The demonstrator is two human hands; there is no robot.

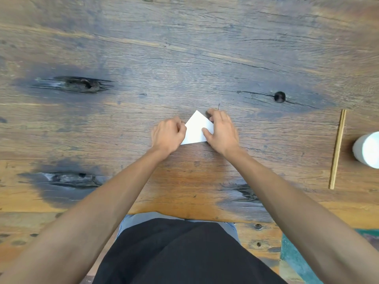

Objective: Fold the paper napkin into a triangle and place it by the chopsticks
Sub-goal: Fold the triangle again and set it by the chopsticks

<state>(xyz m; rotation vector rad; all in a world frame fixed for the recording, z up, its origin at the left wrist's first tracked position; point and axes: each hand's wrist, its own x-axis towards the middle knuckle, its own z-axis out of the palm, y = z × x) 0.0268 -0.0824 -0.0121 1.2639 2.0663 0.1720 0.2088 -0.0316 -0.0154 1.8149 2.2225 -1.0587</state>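
Observation:
A white paper napkin lies folded on the wooden table, its pointed tip facing away from me. My left hand rests on the napkin's left edge with the fingers curled onto the paper. My right hand presses the right side, thumb on top of the sheet and fingers over its far right edge. A pair of wooden chopsticks lies side by side far to the right, running away from me, well apart from the napkin.
A white round object stands just right of the chopsticks at the frame edge. The table has dark knots and a round hole. Its near edge runs just in front of my body.

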